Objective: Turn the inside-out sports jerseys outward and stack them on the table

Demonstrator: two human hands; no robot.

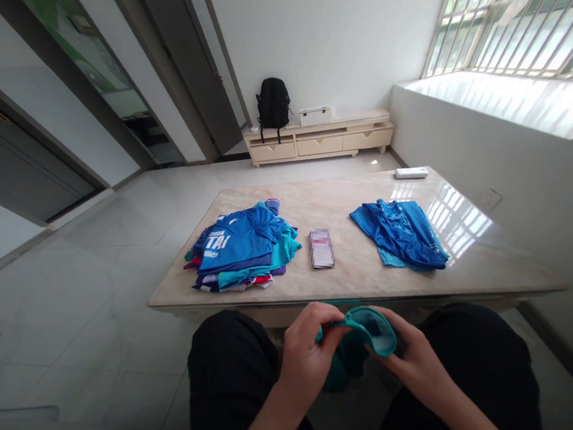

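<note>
Between my knees hangs a teal garment (346, 367), its upper edge held up as a round opening with a pale inside. My left hand (311, 341) pinches the left side of that edge between thumb and fingers. On the other side, my right hand (412, 353) grips the edge with the thumb below and the fingers behind it. The lower part of the garment falls into shadow, so I cannot tell whether it is a shirt or shorts. Ahead on the table lies a stack of folded sports shirts (244, 241), a blue one with white lettering on top.
Blue clothes (405, 235) lie on the right of the marble table (287, 202). A blurred phone-like rectangle (322, 248) is mid-table, and a white case (411, 172) sits at the far edge. Beyond stands a low cabinet (320, 144) with a black backpack (273, 103) and a white box (315, 116).
</note>
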